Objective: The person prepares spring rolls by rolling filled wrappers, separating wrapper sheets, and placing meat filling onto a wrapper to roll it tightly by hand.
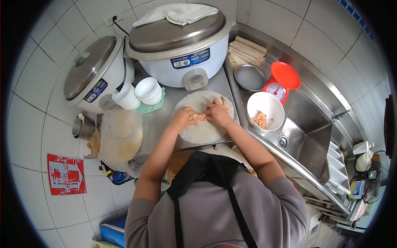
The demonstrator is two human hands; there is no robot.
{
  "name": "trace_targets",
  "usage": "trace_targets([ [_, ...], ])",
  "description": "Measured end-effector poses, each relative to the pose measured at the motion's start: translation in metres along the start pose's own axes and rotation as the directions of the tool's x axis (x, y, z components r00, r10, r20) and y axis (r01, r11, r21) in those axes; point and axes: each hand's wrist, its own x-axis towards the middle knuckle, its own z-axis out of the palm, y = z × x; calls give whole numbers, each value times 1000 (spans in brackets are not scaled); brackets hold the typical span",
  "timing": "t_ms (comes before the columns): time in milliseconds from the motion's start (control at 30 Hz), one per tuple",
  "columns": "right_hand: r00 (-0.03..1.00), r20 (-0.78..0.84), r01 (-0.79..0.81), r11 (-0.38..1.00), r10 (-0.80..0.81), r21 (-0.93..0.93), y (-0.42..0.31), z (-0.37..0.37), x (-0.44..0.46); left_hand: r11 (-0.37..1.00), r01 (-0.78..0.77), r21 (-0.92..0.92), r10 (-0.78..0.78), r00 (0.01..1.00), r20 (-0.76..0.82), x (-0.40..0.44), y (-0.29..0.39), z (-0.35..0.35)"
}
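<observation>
The thin round wrapper lies flat on the steel table, in front of the large rice cooker, with a short ridge of minced filling across its middle. The left hand has its fingers bent narrowly at the left end of the filling; the right hand arches over the other end, fingers curled a little wider. Both touch down there, but whether either truly pinches the filling I cannot tell, since the knuckles cover the fingertips.

The wrapper looks translucent and limp: probably very light, soft and apt to tear or cling to damp skin. Its bare rim, well away from the filling, is likely the safest place to take hold, with flat pads and both sides supported rather than one point pulled. The filling seems moist, loose and crumbly, and possibly slippery; it should yield easily, so cupped fingers at its ends and along its sides suit it better than a hard squeeze. More filling sits in the white bowl to the right.
</observation>
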Motion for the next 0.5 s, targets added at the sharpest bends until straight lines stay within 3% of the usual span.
trace_targets([
  [67, 999, 17, -34, 999, 33, 25, -7, -12, -3, 1000, -3, 18, 3, 1000, -4, -8, -17, -5],
  [200, 994, -107, 27, 999, -25, 26, -25, 12, 7, 995, -44, 94, 44, 999, -3, -12, -24, -8],
  [300, 994, -94, 48, 999, -49, -13, -36, 19, 13, 998, 31, 57, -34, 998, 47, -18, -11, -20],
  [400, 991, -134, 10, 999, -5, 35, -41, 19, 14, 979, 61, -193, -79, 993, -83, -27, -15, -21],
  [500, 999, -25, 31, 998, -32, -45, -49, 25, 20, 978, 139, -158, -148, 988, -45, -31, -24, -19],
])
